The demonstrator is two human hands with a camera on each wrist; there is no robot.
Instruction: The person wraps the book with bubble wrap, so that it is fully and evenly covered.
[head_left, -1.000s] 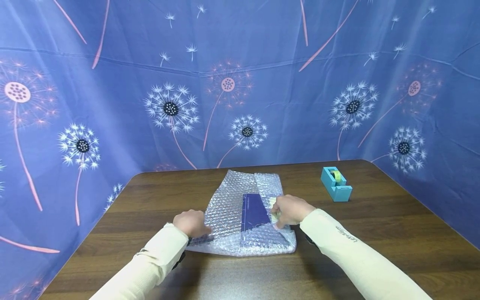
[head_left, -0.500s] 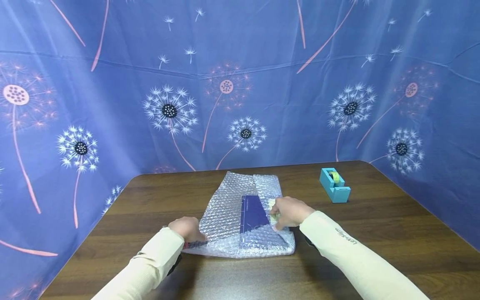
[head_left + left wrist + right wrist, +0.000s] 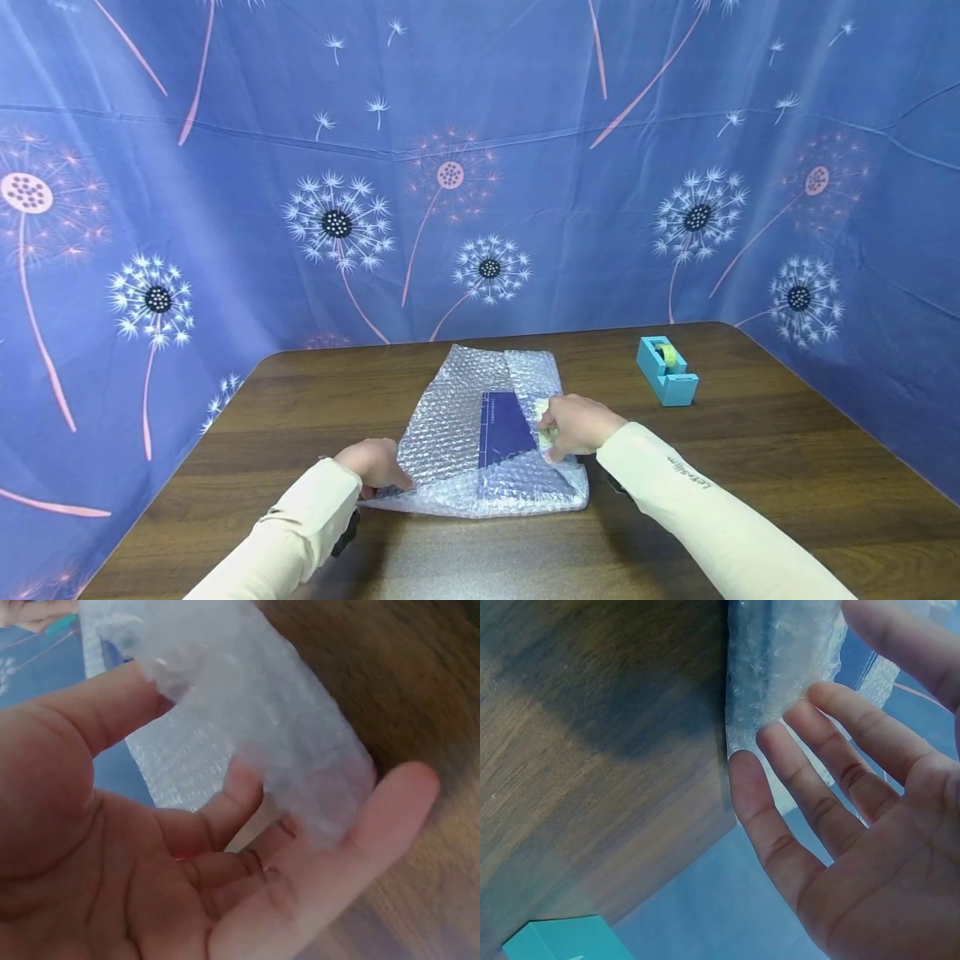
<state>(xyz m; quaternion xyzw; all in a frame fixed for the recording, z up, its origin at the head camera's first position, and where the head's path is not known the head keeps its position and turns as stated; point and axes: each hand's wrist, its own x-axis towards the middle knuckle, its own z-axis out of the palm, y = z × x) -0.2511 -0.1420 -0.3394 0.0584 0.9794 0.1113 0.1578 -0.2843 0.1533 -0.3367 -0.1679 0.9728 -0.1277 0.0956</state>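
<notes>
A dark blue thin book [image 3: 504,429] lies on a sheet of bubble wrap [image 3: 448,408] on the table. The wrap's right side is folded in over the book, and its near side partly covers the lower end. My left hand [image 3: 372,463] pinches the near left corner; in the left wrist view the raised bubble wrap [image 3: 292,727] passes between thumb and fingers. With extended fingertips my right hand [image 3: 579,423] touches the folded right side, beside a pale yellow strip [image 3: 541,410]. In the right wrist view its fingers [image 3: 810,787] are spread along the bubble wrap [image 3: 780,660].
A turquoise tape dispenser [image 3: 667,375] with a yellow-green roll stands at the back right of the brown wooden table [image 3: 750,433]. Behind the table hangs a blue cloth [image 3: 570,208] with dandelion prints.
My left hand has shifted slightly left and toward the near edge, drawing the wrap's near left corner with it. My right hand stays at the folded right side.
</notes>
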